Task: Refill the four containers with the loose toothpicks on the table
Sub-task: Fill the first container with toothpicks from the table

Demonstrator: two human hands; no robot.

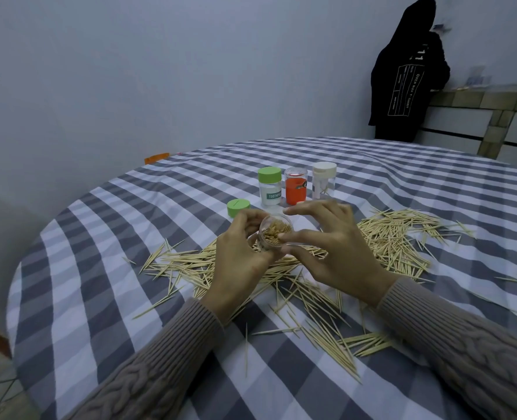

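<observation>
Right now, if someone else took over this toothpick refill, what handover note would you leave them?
Left hand grips the open clear jar, packed with toothpicks.
Right hand pinches at the jar's rim, seating toothpicks.
Its green lid lies on the cloth behind the hands.
Three jars stand capped behind: green-lid jar, orange jar, white-lid jar; their fill is unclear.
Loose toothpicks cover the table.
Left: cap this jar, gather the rest, fill the others.
</observation>
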